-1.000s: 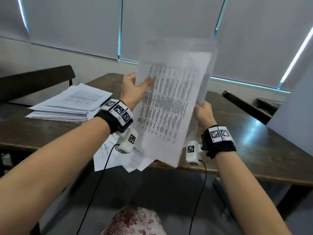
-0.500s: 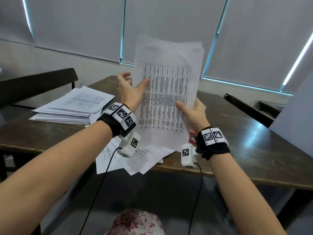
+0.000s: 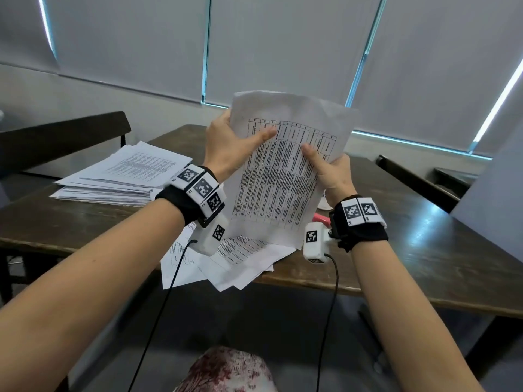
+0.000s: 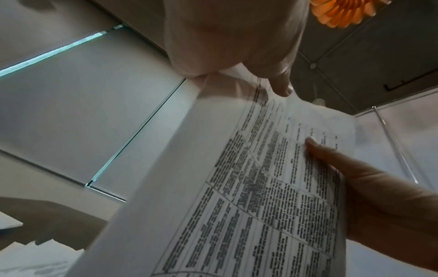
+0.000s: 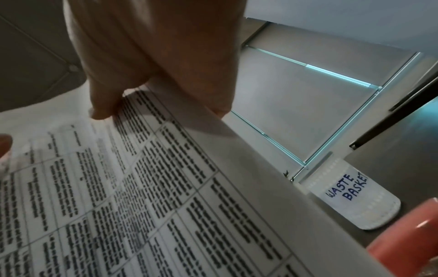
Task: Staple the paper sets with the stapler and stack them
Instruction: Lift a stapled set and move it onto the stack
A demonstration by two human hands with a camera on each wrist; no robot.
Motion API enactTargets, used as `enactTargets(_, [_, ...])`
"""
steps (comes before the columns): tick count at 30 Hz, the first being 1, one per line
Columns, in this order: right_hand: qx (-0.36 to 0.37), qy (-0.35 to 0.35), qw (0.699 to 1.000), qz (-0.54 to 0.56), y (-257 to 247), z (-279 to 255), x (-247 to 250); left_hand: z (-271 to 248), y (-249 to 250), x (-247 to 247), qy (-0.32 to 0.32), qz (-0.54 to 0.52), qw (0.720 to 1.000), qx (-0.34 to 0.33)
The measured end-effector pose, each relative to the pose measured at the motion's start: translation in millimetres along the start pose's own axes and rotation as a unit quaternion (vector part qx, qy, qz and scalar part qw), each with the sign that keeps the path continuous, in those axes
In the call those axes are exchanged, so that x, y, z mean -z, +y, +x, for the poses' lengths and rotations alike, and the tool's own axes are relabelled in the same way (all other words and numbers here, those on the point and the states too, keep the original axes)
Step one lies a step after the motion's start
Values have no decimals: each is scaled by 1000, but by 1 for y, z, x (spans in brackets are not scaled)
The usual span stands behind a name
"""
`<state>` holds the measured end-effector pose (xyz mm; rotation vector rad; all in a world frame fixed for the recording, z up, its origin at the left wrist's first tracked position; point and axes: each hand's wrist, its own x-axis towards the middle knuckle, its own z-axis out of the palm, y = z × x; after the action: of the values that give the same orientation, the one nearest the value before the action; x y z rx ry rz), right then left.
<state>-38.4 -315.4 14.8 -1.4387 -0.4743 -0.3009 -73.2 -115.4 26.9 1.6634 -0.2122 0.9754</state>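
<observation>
I hold a set of printed sheets [image 3: 278,176] upright above the table's front edge. My left hand [image 3: 235,148] grips its left edge, thumb across the printed face. My right hand [image 3: 328,171] grips the right edge, thumb on the front. The same paper set [image 4: 237,187] fills the left wrist view, and the paper set [image 5: 142,187] also fills the right wrist view. A pink stapler [image 3: 321,219] peeks out behind my right wrist, and the stapler [image 5: 407,239] shows at the bottom right of the right wrist view. A stack of paper sets [image 3: 119,179] lies at the table's left.
Loose printed sheets [image 3: 235,258] overhang the front edge of the dark wooden table [image 3: 424,250]. A white cup labelled "WASTE BASKET" [image 5: 350,195] stands beyond the stapler. A dark bench back [image 3: 56,137] is at the left, another [image 3: 416,176] at the right.
The paper set has come down and turned more upright and squared. My left hand now closes on its left edge, and my right hand has moved up the right edge.
</observation>
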Motion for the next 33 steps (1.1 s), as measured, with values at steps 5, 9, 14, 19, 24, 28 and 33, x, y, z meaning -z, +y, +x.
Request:
enactTargets(5, [6, 13, 1000, -22, -2, -3, 0, 1, -7, 1, 24, -81, 996, 19])
enactTargets(9, [-6, 50, 998, -29, -8, -2, -6, 0, -13, -3, -5, -95, 993, 69])
enactTargets(14, [2, 32, 999, -36, -4, -2, -4, -1, -18, -1, 11, -130, 987, 98])
enactTargets(19, [-29, -44, 990, -133, 5, -3, 4, -3, -21, 0, 43, -162, 979, 112])
enactTargets(24, [-19, 4, 998, -61, 9, -1, 6, 0, -14, 0, 29, -138, 985, 95])
enactTargets(28, [-23, 40, 998, -32, -4, 1, 1, -8, -24, -2, -13, -88, 990, 111])
enactTargets(33, [-3, 84, 994, -74, -10, -3, 17, -27, -14, -29, -3, -66, 993, 101])
